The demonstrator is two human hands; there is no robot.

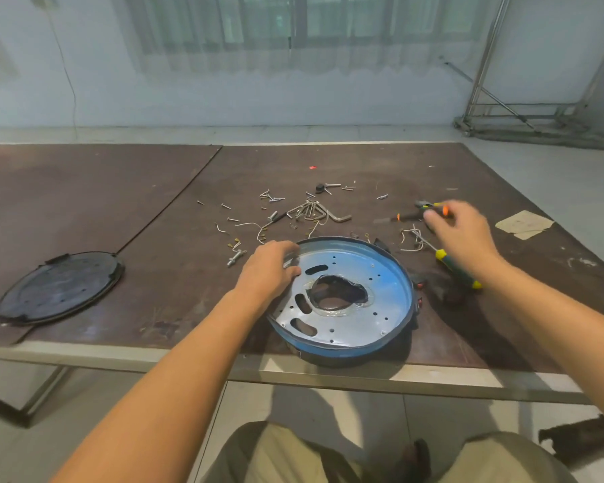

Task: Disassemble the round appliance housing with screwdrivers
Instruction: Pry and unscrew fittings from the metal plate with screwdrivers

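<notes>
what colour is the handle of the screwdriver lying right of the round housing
Dark green with yellow ends: the screwdriver shows best in the head view.

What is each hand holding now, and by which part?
The left hand grips the round housing by its far-left rim. The right hand is blurred over the orange-handled screwdriver; whether it holds it cannot be told.

The housing is shiny bare metal inside. The table is matt, scuffed brown board. The lid looks dull black.
</notes>
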